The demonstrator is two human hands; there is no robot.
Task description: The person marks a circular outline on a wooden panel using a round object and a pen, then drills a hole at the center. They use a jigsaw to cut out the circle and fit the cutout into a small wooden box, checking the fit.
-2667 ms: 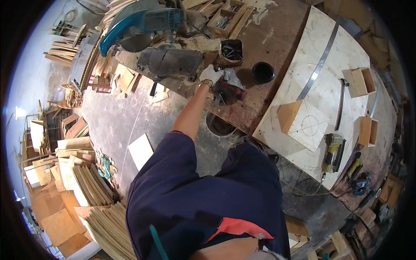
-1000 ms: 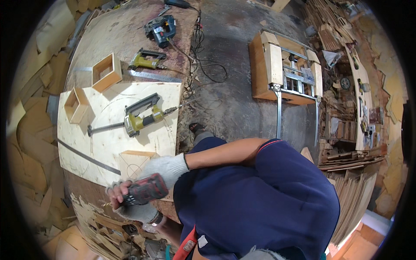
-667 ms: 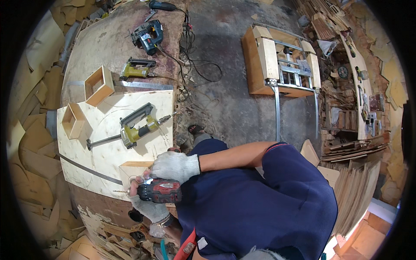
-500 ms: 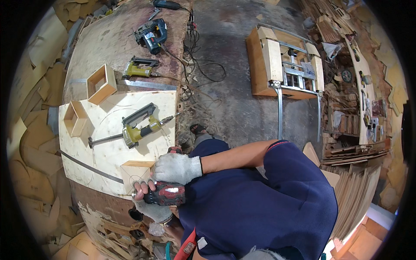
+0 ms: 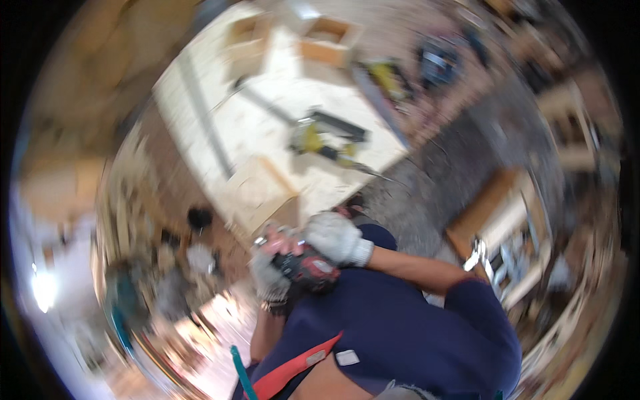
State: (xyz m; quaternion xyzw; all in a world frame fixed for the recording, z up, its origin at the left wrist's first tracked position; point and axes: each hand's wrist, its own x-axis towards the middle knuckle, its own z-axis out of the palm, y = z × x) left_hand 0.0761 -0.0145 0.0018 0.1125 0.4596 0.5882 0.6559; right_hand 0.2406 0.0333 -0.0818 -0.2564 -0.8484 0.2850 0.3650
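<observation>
A red and black cordless drill [image 5: 312, 270] is held close against my dark blue shirt. My right hand [image 5: 337, 239], in a pale work glove, closes round its handle. My left hand [image 5: 272, 257], also gloved but with bare fingertips, wraps the drill's front end near the chuck; blur hides the bit. Just beyond my hands a small wooden box [image 5: 257, 193] lies at the near edge of a pale plywood sheet [image 5: 227, 133]. Past it on the sheet rests a yellow-green nail gun [image 5: 320, 140] with a black magazine and a hose fitting.
Two small open wooden boxes, one [image 5: 250, 37] beside the other [image 5: 327, 40], stand at the sheet's far end. A dark metal strip [image 5: 203, 110] crosses the sheet. Another nail gun [image 5: 389, 79] and a blue power tool [image 5: 438, 61] lie beyond. A clamped wooden cabinet [image 5: 497, 220] stands on the floor at right.
The whole view has swung round and blurred, with the plywood sheet now farther up and ahead of me. Both hands stay on the drill.
</observation>
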